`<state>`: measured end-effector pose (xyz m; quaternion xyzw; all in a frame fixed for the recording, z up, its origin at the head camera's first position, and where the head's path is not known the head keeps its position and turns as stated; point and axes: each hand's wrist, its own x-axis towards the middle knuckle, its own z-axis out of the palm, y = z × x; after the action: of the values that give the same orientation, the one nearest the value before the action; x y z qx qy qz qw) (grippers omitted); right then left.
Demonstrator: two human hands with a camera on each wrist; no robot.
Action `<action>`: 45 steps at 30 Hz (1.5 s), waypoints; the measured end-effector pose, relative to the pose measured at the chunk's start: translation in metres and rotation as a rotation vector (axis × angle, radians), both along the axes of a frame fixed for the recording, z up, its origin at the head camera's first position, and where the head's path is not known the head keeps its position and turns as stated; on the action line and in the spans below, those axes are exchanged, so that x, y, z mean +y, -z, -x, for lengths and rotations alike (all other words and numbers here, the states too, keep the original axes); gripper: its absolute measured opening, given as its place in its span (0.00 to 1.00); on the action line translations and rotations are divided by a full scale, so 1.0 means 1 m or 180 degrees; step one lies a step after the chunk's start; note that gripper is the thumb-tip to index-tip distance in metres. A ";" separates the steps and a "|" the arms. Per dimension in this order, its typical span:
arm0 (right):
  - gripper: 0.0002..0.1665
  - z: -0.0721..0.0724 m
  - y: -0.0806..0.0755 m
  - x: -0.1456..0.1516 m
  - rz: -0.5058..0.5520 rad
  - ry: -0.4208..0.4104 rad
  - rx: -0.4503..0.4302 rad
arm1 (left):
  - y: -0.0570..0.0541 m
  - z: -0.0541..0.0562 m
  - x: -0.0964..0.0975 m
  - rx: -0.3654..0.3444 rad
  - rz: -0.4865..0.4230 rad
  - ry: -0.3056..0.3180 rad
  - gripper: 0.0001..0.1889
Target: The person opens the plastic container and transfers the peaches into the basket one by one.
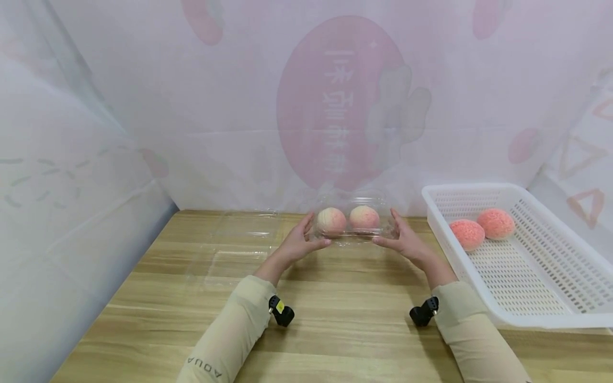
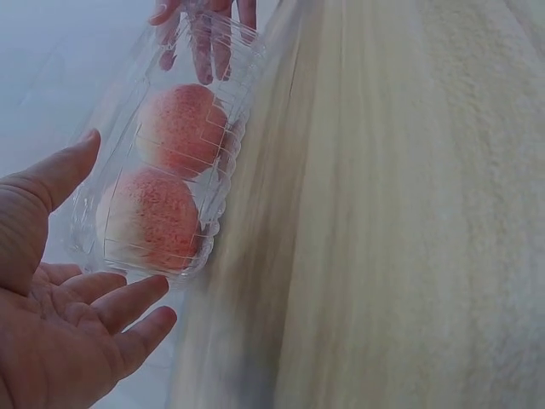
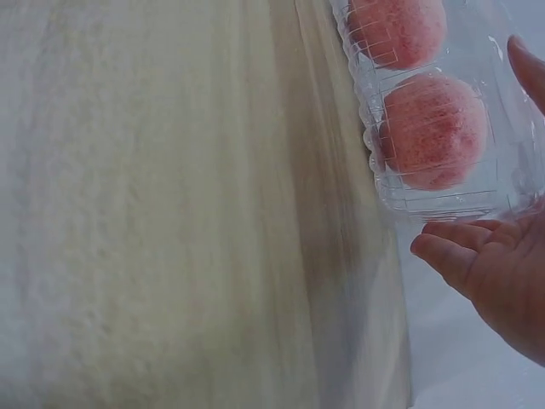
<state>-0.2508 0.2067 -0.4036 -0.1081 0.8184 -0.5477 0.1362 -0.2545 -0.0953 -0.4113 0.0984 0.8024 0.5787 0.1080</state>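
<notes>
Pale printed sheeting is hanging behind and on both sides of a wood-grain table, making this place a booth-like work corner.

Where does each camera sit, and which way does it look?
Head: worn on the head, looking forward and down at a clear plastic box of two peach-like balls; left hand, right hand and cream sleeves show.
Left wrist: on that wrist, looking past the left hand at the box; right-hand fingers show at top.
Right wrist: on that wrist, looking over the wooden tabletop, the box at upper right; part of the right hand shows.
Shared: head and left wrist views both show both hands and balls.
</notes>
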 end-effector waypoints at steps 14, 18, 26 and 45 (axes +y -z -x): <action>0.69 -0.019 -0.033 -0.006 -0.0335 0.0106 0.0276 | -0.026 -0.015 -0.005 0.0168 0.0054 -0.0006 0.53; 0.69 -0.026 -0.041 -0.007 -0.0405 0.0122 0.0344 | -0.032 -0.019 -0.006 0.0186 0.0045 0.0006 0.53; 0.70 -0.041 -0.049 -0.007 -0.0418 0.0008 0.0399 | -0.040 -0.036 -0.010 0.0239 0.0002 0.0049 0.53; 0.69 -0.079 -0.041 -0.009 -0.0458 -0.0175 0.0509 | -0.040 -0.083 -0.029 0.0315 0.0210 0.0217 0.52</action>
<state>-0.1715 0.1976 -0.3626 -0.1637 0.8606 -0.4731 0.0928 -0.1716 -0.1239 -0.3710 0.1505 0.8215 0.5424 0.0910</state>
